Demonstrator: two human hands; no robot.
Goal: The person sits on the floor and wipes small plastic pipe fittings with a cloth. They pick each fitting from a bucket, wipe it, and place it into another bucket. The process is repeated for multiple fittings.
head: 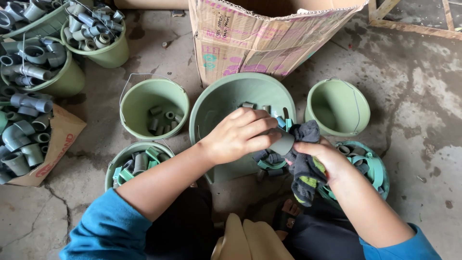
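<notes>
In the head view, a grey pipe fitting (283, 142) was held over the large green basin (219, 103), the left hand (238, 135) closed in a firm grip around it. A dark grey rag (304, 159) was clutched in the closed right hand (326, 159) and pressed against the fitting's end. Green buckets (139, 103) of similar fittings were set around on the concrete floor (423, 120), with a cardboard box (269, 33) behind the basin.

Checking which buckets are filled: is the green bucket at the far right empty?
Yes, the green bucket at the right shows only its bare inside.
</notes>
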